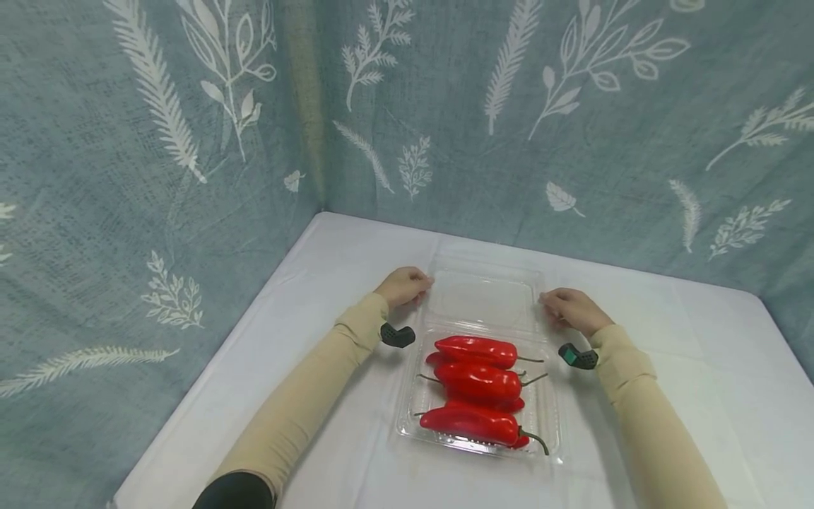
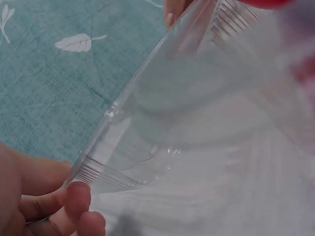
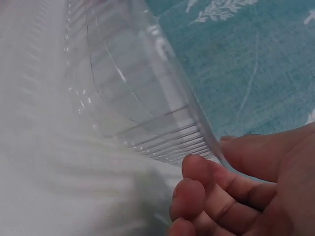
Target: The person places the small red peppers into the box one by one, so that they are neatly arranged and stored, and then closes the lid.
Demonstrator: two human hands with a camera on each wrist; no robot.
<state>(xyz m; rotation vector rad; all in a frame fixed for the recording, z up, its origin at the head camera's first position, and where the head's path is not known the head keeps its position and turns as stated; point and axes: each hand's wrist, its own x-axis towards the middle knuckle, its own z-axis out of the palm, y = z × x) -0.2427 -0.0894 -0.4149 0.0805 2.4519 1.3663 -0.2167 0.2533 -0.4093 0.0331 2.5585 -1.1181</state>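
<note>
A clear plastic clamshell box lies open on the table in the head view. Its lid (image 1: pixel 482 298) is at the far side, hinged to the base (image 1: pixel 407 417), where several long red peppers (image 1: pixel 480 382) with green stems are piled. My left hand (image 1: pixel 403 285) pinches the lid's left edge between thumb and fingers. On the opposite side, my right hand (image 1: pixel 575 309) pinches the right edge. Up close in the left wrist view, the left fingers (image 2: pixel 78 196) meet the ribbed lid corner. The right wrist view shows the right thumb and forefinger on the lid's ribbed rim (image 3: pixel 197 123).
A white cloth covers the table (image 1: pixel 680 396) under the box. Behind and to the left hangs a blue-green curtain (image 1: pixel 445 162) with white leaf prints, meeting the table's back and left edges. Each wrist wears a small dark device (image 1: pixel 397 335).
</note>
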